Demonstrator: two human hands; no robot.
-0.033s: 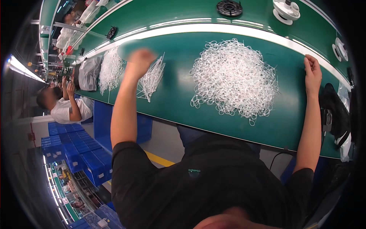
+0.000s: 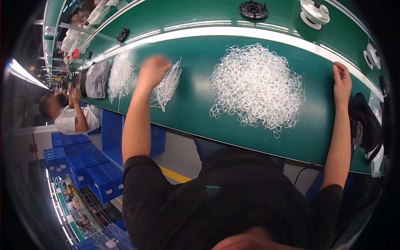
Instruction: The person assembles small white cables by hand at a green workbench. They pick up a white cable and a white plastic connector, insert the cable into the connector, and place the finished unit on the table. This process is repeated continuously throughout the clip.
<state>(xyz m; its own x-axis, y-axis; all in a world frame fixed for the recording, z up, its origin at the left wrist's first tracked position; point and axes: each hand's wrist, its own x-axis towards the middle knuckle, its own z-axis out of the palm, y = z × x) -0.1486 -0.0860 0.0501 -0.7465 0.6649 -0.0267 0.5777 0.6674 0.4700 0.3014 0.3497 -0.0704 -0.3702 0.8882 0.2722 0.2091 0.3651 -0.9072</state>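
A large heap of white cable ties bent into loops (image 2: pixel 258 85) lies on the green table in front of me. To its left is a loose bundle of straight white cable ties (image 2: pixel 167 87), spread lengthwise. My left hand (image 2: pixel 155 70) is over the upper left end of this bundle. Its fingers look curled but are blurred, so whatever they might hold cannot be made out. My right hand (image 2: pixel 342 81) is at the table's far right edge, fingers loosely bent and a little apart, with nothing visible in them.
Another pile of white ties (image 2: pixel 121 77) and a grey plastic bag (image 2: pixel 98 79) lie farther left. Beyond the white rail, a green belt carries a black round grille (image 2: pixel 253 10) and white round parts (image 2: pixel 315 14). A black bag (image 2: pixel 366 121) sits right. A person in white (image 2: pixel 77 118) works left, near blue bins (image 2: pixel 100 179).
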